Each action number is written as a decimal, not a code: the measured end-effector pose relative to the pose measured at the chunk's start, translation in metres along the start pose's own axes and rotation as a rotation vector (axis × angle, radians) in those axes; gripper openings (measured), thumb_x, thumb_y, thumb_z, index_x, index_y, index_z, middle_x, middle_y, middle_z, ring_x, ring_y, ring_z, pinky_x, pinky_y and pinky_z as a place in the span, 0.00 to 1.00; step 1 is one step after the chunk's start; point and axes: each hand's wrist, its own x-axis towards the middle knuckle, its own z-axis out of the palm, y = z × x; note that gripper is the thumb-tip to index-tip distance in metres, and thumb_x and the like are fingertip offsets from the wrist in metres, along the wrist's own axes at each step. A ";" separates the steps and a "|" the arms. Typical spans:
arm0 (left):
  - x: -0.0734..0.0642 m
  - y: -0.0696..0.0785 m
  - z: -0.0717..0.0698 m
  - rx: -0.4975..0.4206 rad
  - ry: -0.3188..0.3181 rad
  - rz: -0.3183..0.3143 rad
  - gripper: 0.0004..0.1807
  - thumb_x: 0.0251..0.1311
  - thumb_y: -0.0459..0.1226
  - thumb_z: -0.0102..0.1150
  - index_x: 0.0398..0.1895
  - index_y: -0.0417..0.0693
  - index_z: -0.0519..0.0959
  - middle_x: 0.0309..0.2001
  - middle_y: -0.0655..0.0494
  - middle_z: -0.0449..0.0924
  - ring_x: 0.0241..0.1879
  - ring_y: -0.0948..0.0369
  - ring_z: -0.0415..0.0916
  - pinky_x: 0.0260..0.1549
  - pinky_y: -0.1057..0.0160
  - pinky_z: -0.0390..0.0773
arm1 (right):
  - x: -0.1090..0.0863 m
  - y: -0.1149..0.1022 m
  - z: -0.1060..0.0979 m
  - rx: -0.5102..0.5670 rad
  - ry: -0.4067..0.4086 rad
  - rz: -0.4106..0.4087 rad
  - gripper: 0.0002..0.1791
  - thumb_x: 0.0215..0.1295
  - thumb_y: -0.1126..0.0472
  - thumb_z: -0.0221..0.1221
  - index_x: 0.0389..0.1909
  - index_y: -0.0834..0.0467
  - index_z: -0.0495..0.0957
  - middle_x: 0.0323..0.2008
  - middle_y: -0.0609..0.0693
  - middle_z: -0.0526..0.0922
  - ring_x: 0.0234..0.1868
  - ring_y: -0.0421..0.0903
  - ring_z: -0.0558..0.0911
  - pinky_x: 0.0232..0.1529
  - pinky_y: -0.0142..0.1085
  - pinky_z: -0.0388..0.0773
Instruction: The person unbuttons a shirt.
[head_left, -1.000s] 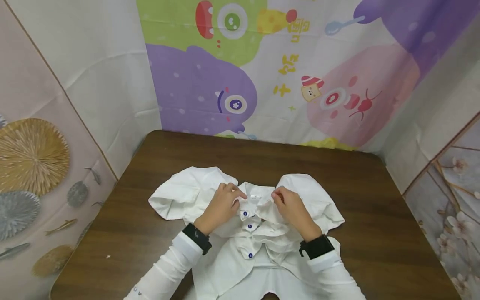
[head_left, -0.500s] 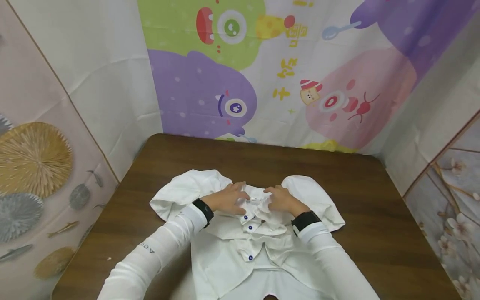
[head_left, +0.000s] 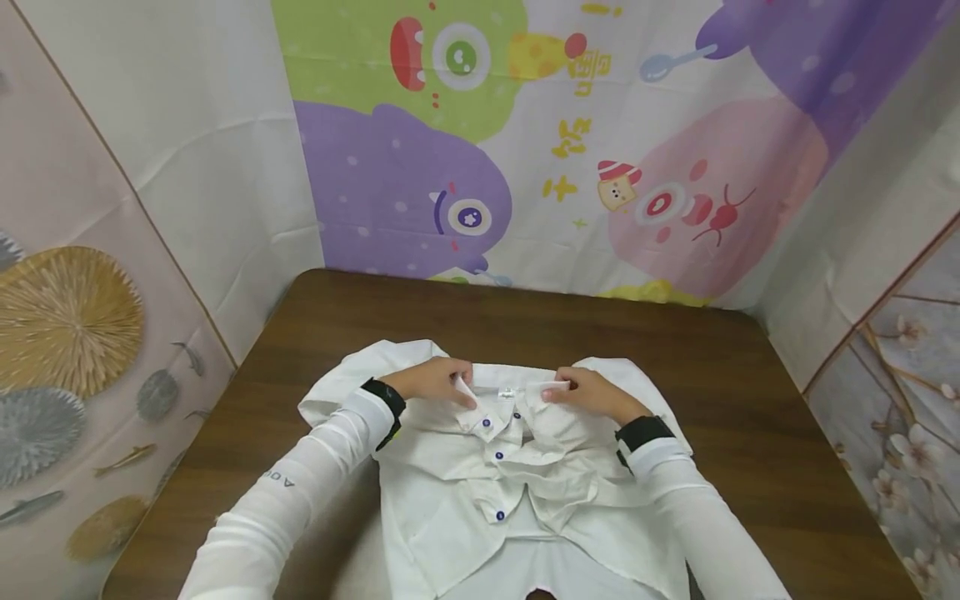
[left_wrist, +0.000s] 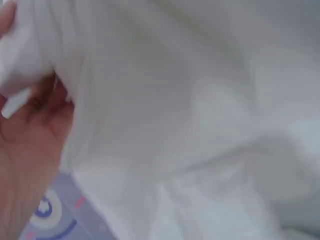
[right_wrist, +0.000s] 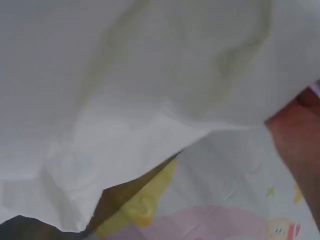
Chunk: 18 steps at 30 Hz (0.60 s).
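A white short-sleeved shirt (head_left: 442, 492) with blue buttons lies spread on the table, its collar toward the far side. My left hand (head_left: 435, 380) pinches the collar's left side between thumb and fingers. On the other side my right hand (head_left: 596, 392) holds the collar's right part the same way. Between them the neck opening shows a small white label (head_left: 506, 392). White cloth fills most of the left wrist view, with the left palm (left_wrist: 30, 150) at its edge. In the right wrist view, cloth covers the upper part and the right hand (right_wrist: 297, 145) shows at the right.
The brown wooden table (head_left: 255, 467) has rounded far corners. Behind it hangs a cartoon-printed curtain (head_left: 555, 242), with patterned fabric panels (head_left: 247, 183) at the sides. White cloth with a small dark gap lies below the shirt's hem.
Both hands have moved apart from the middle of the collar to its two sides and now hold it. The neck opening is wider, and another blue button shows.
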 end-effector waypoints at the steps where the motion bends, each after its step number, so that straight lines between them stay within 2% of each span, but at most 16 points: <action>1: 0.000 0.000 -0.004 -0.028 0.005 0.006 0.15 0.48 0.44 0.69 0.31 0.50 0.72 0.25 0.61 0.66 0.29 0.64 0.63 0.29 0.68 0.64 | -0.001 -0.004 -0.005 0.029 0.019 -0.006 0.18 0.63 0.52 0.58 0.24 0.59 0.64 0.20 0.45 0.61 0.22 0.41 0.62 0.24 0.32 0.59; 5: -0.004 0.007 -0.022 -0.173 0.033 0.069 0.13 0.49 0.40 0.68 0.30 0.48 0.73 0.27 0.60 0.68 0.29 0.64 0.64 0.30 0.68 0.65 | -0.007 -0.020 -0.027 0.150 0.070 -0.002 0.22 0.62 0.52 0.58 0.21 0.58 0.57 0.20 0.44 0.56 0.22 0.40 0.58 0.25 0.32 0.56; 7: -0.007 0.013 -0.032 -0.256 0.052 0.120 0.11 0.51 0.38 0.66 0.31 0.47 0.73 0.28 0.60 0.69 0.29 0.65 0.65 0.30 0.69 0.66 | -0.009 -0.028 -0.036 0.179 0.072 -0.005 0.22 0.61 0.52 0.59 0.21 0.57 0.57 0.21 0.45 0.56 0.23 0.40 0.59 0.26 0.32 0.56; 10: -0.012 0.026 -0.049 -0.330 0.089 0.192 0.09 0.54 0.36 0.64 0.32 0.44 0.73 0.28 0.58 0.68 0.30 0.65 0.63 0.30 0.69 0.64 | -0.014 -0.043 -0.048 0.188 0.066 -0.037 0.20 0.59 0.52 0.61 0.23 0.57 0.60 0.23 0.46 0.59 0.27 0.41 0.63 0.27 0.32 0.59; 13: -0.017 0.038 -0.069 -0.347 0.110 0.223 0.08 0.56 0.36 0.61 0.34 0.45 0.72 0.30 0.57 0.67 0.32 0.63 0.62 0.32 0.67 0.62 | -0.017 -0.060 -0.057 0.184 0.069 -0.077 0.16 0.57 0.56 0.63 0.29 0.58 0.65 0.29 0.48 0.66 0.35 0.43 0.68 0.34 0.34 0.65; 15: -0.020 0.046 -0.081 -0.336 0.115 0.219 0.08 0.57 0.37 0.60 0.35 0.45 0.72 0.31 0.56 0.66 0.33 0.61 0.62 0.34 0.65 0.62 | -0.018 -0.072 -0.063 0.187 0.075 -0.094 0.16 0.56 0.58 0.64 0.36 0.59 0.68 0.37 0.51 0.70 0.42 0.46 0.69 0.40 0.36 0.68; 18: -0.024 0.057 -0.099 -0.316 0.096 0.211 0.09 0.59 0.39 0.59 0.37 0.47 0.71 0.34 0.55 0.66 0.36 0.59 0.62 0.37 0.63 0.62 | -0.019 -0.086 -0.073 0.166 0.076 -0.056 0.25 0.55 0.58 0.65 0.51 0.58 0.67 0.50 0.55 0.71 0.48 0.49 0.71 0.49 0.40 0.70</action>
